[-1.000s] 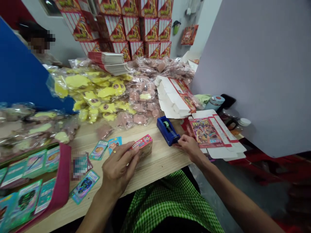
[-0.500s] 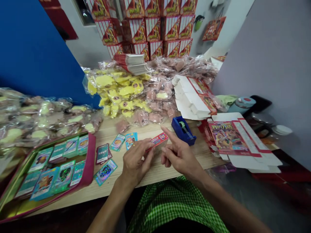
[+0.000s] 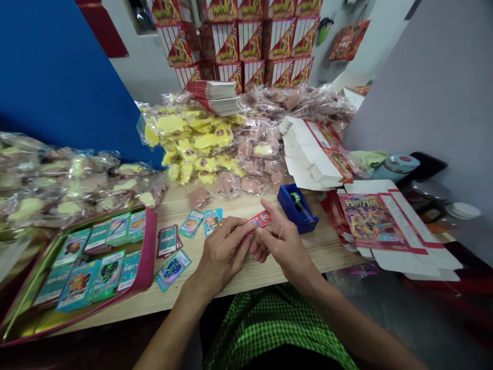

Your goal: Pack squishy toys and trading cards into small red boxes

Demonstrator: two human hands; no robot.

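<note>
Left hand (image 3: 224,249): grip closed about the near end of a small red box (image 3: 264,219), which lies between the two hands just above the front part of the desk (image 3: 327,252). Right hand (image 3: 283,244): index finger stretched along the far end of the box, thumb bent toward its near side; from where I stand, I cannot tell whether this grip grasps the box or only touches it. Just beyond the right hand, a blue tape dispenser (image 3: 296,209) with a roll of tape. Left of the left hand, loose cards: a blue card (image 3: 213,221) nearest, a pale green card (image 3: 191,224) next to it, then a dark-backed stack (image 3: 168,240) and, nearer the desk edge, a shiny card (image 3: 173,270). Farther left, a tray (image 3: 147,257) with a deep pink rim and gold inside, holding piles of cards. Behind the dispenser and to its right, a white carton (image 3: 311,154) and a flattened printed carton (image 3: 377,221). Across the back, yellow toys (image 3: 192,149) and pinkish-brown toys (image 3: 252,185) in clear bags, with red-and-white folders (image 3: 215,91) lying on top. Behind these, rows of printed red boxes (image 3: 252,41) stacked high.
</note>
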